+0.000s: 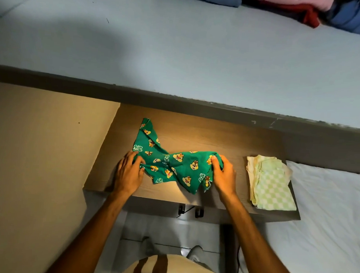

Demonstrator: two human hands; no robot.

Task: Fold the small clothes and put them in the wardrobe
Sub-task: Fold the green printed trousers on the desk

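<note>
- The green printed garment lies crumpled on the wooden table top, left of centre; its lower points come close to the near edge.
- My left hand presses its left end with fingers spread and curled into the cloth. My right hand pinches the right end, thumb on top.
- Its long axis runs roughly left to right between my hands. One narrow part points away toward the far left corner, and ragged tips point at the near edge.
- Risk, as I judge it: the middle is twisted, so folding now would trap creases and give a lumpy fold.
- If I pull toward me, the tips could slide off the near edge.
- A wide sweep right could disturb the folded pale checked cloth near the right edge.
</note>
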